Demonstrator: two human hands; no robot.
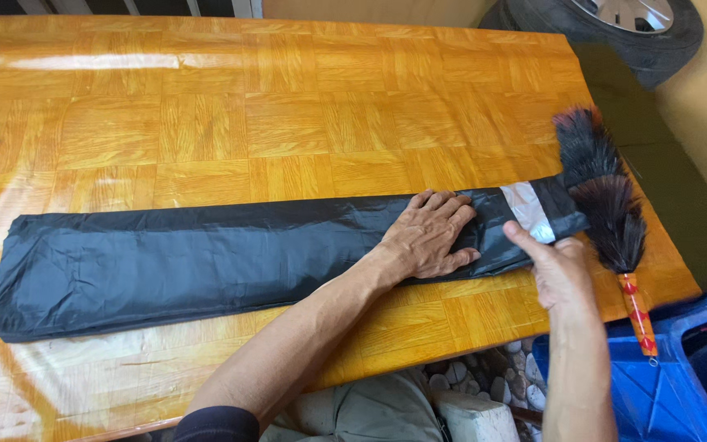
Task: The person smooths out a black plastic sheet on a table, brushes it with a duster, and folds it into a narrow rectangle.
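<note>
The left hand (429, 236) lies flat, fingers spread, pressing down on a long folded black raincoat (206, 262); it grips nothing. The right hand (556, 270) sits just to the right of it, index finger out and touching the raincoat's edge beside a grey reflective strip (529, 211); whether the remaining fingers pinch the fabric cannot be told from this angle. The raincoat stretches as a narrow band across the glossy orange wooden desk (288, 115), from near the desk's left side to its right corner. The fabric looks thin, light, soft and slick, likely to slide and spring open unless held flat; a folded edge seems the surest place to hold. A feather duster (607, 205) with dark plumes and a red-and-orange handle lies at the raincoat's right end, partly over it. A blue plastic crate (664, 385) stands below that corner, and a tyre (615, 24) rests beyond the desk.
</note>
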